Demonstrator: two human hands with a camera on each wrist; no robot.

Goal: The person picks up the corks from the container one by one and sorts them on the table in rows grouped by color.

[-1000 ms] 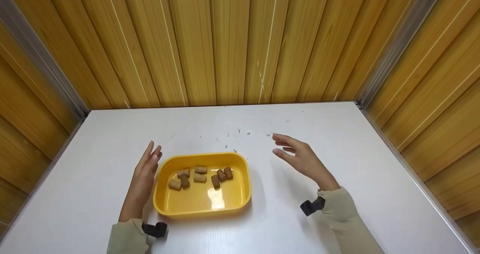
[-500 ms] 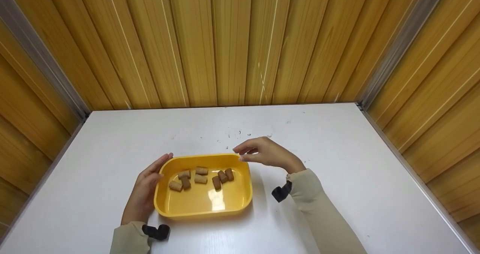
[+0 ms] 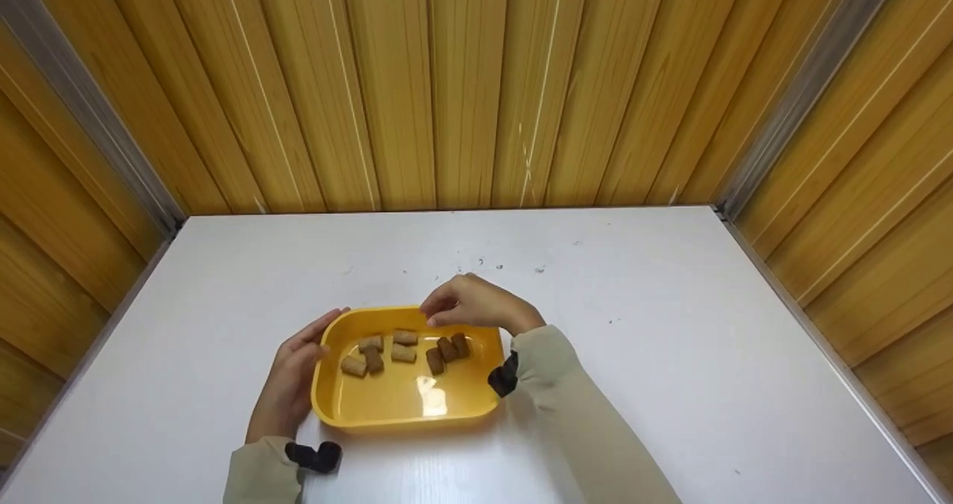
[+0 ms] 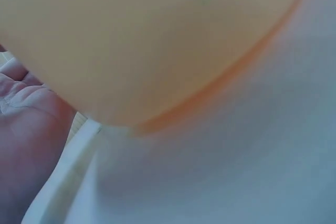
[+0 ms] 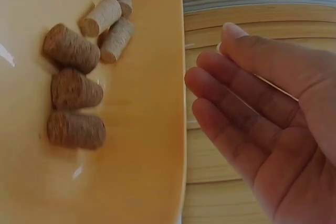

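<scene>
A yellow plastic tray (image 3: 372, 403) sits on the white table with several corks inside. Light corks (image 3: 403, 353) lie at its left and middle, one darker cork (image 3: 374, 360) among them. Three brown corks (image 3: 435, 360) lie close together on the right. My left hand (image 3: 287, 377) rests along the tray's left side, fingers straight outside the wall and thumb at the rim; the left wrist view shows only its palm (image 4: 31, 140) beside the blurred tray wall. My right hand (image 3: 476, 303) is over the far rim, its fingers (image 5: 226, 129) loosely bent and holding nothing.
The white tabletop (image 3: 633, 355) has small dark marks (image 3: 480, 263) beyond the tray. Yellow wood-patterned panels (image 3: 461, 87) stand behind it and at both sides. Black wrist cameras (image 3: 313, 457) are strapped at both sleeves.
My right hand has moved left from the right of the tray to its far rim. My left hand has come against the tray's left side. The corks stay in place.
</scene>
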